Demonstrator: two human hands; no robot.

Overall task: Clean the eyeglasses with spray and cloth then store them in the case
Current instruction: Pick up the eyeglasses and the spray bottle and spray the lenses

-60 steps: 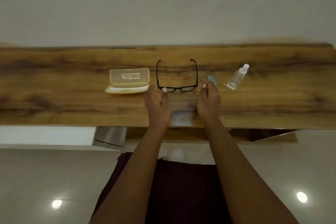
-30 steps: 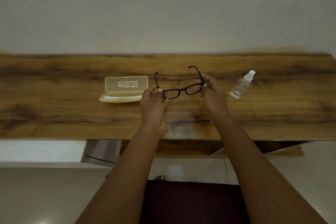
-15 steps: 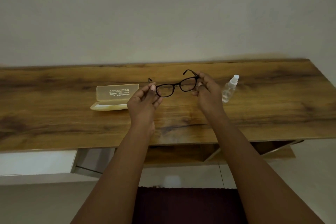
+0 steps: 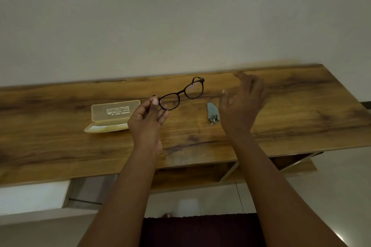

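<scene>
From the head view, our left hand pinches the glasses by one end above the table; a loose pinch could let them swing or drop. Our right hand, fingers spread and empty, hovers near the cloth. The open case lies left, with bare table far right.

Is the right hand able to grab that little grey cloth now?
Probably yes. The right hand is open and empty, just beside the cloth, which lies alone on the table with nothing covering it.
</scene>
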